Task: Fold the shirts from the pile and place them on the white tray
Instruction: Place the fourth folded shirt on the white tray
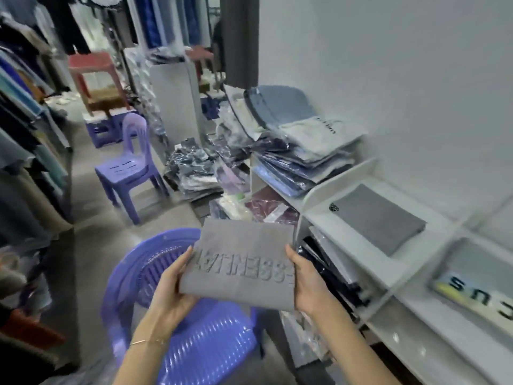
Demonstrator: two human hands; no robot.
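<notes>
I hold a folded grey shirt (244, 259) with raised lettering in the air, above a purple plastic chair. My left hand (173, 287) grips its left edge, thumb on top. My right hand (304, 282) grips its right edge the same way. To the right, the white tray (347, 187) on the shelf top carries another folded grey shirt (380, 218) with a small dark logo. A pile of bagged and folded shirts (299, 151) lies beyond the tray.
The purple chair (194, 337) stands right below my hands. A smaller purple chair (130, 173) stands in the aisle ahead, with bagged clothes (194, 170) heaped on the floor. Clothes racks line the left. White shelving (416, 315) runs along the right wall.
</notes>
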